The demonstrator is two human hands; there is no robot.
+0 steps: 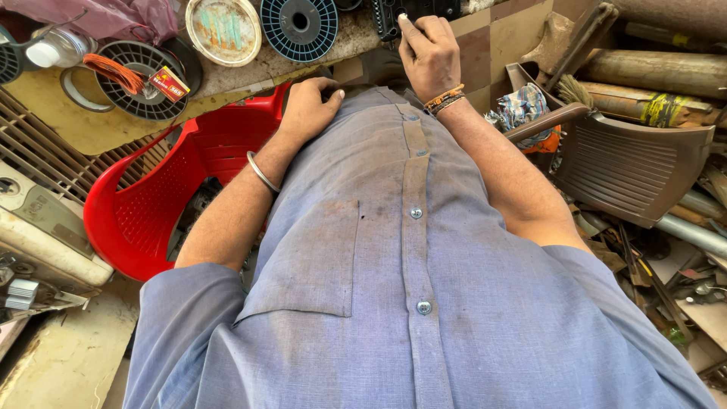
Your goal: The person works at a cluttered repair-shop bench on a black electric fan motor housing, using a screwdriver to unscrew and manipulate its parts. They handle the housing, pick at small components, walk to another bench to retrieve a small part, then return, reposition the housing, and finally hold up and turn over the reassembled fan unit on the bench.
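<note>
- Two hands reach toward twelve o'clock over a blue shirt (409, 250).
- Right hand (429, 54) presses curled fingers on a black part (390, 19), half hidden, at the counter (250, 72) edge.
- Left hand (309, 107) rests loosely curled, gripping nothing visible, beside a red chair (144, 212).

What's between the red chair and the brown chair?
In the head view, the person's own body in a blue-grey shirt fills the stretch between the red chair and the brown chair, with both forearms reaching forward over it.
</note>
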